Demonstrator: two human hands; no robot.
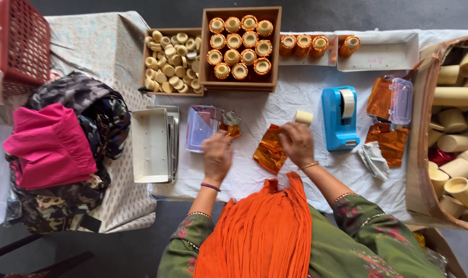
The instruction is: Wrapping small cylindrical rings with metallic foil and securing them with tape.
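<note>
At frame centre, our right hand [297, 144] grips a cream tube [304, 118] and orange foil [269, 152]; our left hand [217, 154], lower left, pinches foil scraps [231, 125] beside a clear box [202, 127].

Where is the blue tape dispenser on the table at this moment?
In the head view, the blue tape dispenser stands on the white cloth, just right of the right hand and left of the clear plastic box.

Glossy orange foil [269, 152], matt cloth [295, 95]
</note>
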